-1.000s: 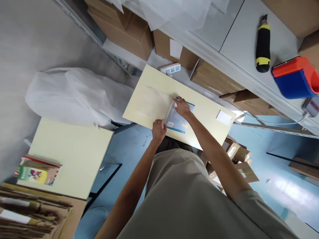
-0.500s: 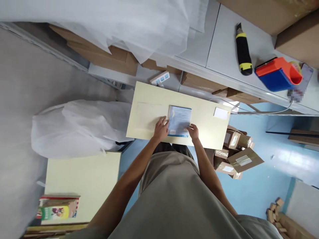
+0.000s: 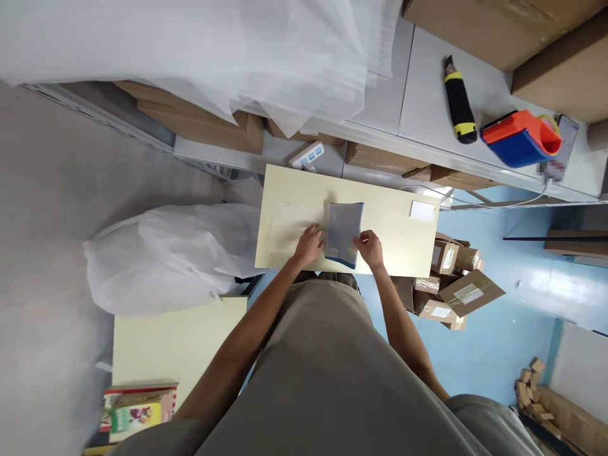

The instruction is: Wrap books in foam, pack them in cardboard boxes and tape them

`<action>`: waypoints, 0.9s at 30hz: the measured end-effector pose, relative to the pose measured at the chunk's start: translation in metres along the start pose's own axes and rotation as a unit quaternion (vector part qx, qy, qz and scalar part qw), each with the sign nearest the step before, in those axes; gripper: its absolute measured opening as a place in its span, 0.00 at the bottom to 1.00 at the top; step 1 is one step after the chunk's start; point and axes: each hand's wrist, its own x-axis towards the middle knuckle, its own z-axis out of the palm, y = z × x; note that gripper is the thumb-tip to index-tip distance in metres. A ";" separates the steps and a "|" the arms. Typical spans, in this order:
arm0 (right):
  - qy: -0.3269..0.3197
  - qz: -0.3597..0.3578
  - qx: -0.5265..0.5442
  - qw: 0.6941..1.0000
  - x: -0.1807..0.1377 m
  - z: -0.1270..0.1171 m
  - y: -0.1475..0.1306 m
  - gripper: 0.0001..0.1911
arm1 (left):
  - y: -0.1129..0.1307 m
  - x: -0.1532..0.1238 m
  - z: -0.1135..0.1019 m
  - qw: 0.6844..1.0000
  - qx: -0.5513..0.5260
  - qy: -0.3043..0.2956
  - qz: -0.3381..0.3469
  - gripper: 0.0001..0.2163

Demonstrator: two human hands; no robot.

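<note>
A flat blue book or booklet, its face veiled by a thin whitish layer, is slightly raised and tilted over the cream tabletop. My right hand pinches its right edge low down, thumb and fingers closed. At the left edge, my left hand has its fingers curled against it; the fingertips are partly hidden and a little blurred. A faint translucent sheet appears to lie on the tabletop left of my left hand.
White foam sheeting covers the shelf ahead. A utility knife and an orange-blue tape dispenser lie on its right. A white card is on the table; cardboard boxes stand beyond. A white bag bulges left.
The book has come up off the tabletop and tilted, its printed face now dimmer. My left hand's fingers have curled in from lying flatter. The view has shifted slightly.
</note>
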 end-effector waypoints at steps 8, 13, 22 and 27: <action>-0.066 -0.070 -0.116 0.989 -0.022 0.072 -0.081 0.08 | -0.083 -0.039 -0.058 0.946 -0.085 0.218 -0.226 0.20; -0.120 -0.083 -0.194 0.970 -0.018 0.133 -0.110 0.05 | -0.094 -0.041 -0.059 0.907 -0.174 0.209 -0.321 0.21; -0.161 -0.065 -0.235 0.956 -0.008 0.191 -0.125 0.13 | -0.084 -0.036 -0.065 0.940 -0.163 0.130 -0.270 0.15; -0.172 -0.064 -0.217 0.959 -0.006 0.195 -0.121 0.12 | -0.076 -0.040 -0.063 0.934 -0.200 0.155 -0.254 0.05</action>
